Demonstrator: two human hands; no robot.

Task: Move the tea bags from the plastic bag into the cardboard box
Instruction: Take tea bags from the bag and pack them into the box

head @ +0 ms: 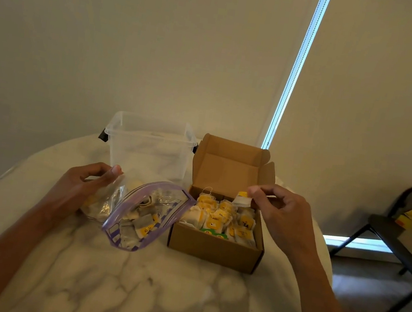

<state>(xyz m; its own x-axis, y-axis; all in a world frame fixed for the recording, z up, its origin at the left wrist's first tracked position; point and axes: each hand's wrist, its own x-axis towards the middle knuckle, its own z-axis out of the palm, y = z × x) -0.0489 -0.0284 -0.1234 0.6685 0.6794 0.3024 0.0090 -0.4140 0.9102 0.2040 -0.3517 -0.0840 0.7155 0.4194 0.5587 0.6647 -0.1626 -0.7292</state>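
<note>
A clear plastic bag (pixel 168 198) with a purple zip rim lies open on the marble table, with several yellow-tagged tea bags inside. My left hand (pixel 83 184) grips the bag's far left side, fingers curled round the plastic. To its right stands the open cardboard box (pixel 213 248), lid up, holding several tea bags with yellow tags. My right hand (pixel 279 210) is above the box's back right corner and pinches one tea bag (pixel 242 200) between thumb and fingertips.
A clear plastic tub (pixel 148 148) with black side latches stands behind the bag. The round marble table (pixel 144 278) ends close behind the tub and box. A dark chair (pixel 399 233) carrying a tray stands at the right.
</note>
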